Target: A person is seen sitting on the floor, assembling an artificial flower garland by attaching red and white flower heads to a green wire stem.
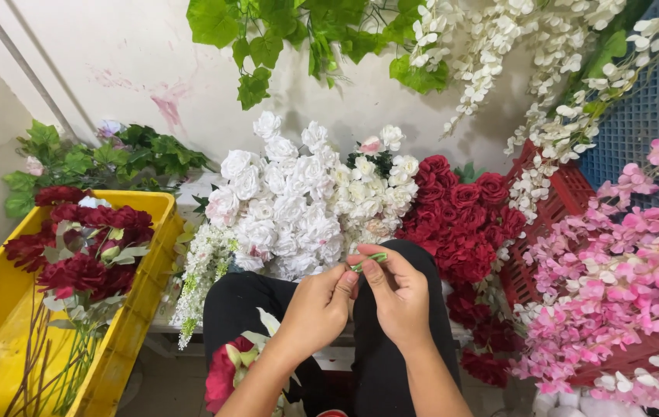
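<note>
Leftmost, a yellow crate [140, 255] holds dark red roses [82, 247] laid with stems down its length, apparently kept sorted by colour. Nearer the middle, the left hand [315, 309] and right hand [399, 293] meet over the lap, fingertips pinching a thin green stem piece [368, 259] between them, close enough to work it. Behind sit white roses [298, 197], then red roses [460, 216]; pink blossom sprays [630, 270] spill rightward.

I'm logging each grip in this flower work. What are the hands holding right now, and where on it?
Both hands hold a short green stem piece: the right hand pinches it between thumb and fingers, the left hand meets its lower end at the fingertips.
</note>
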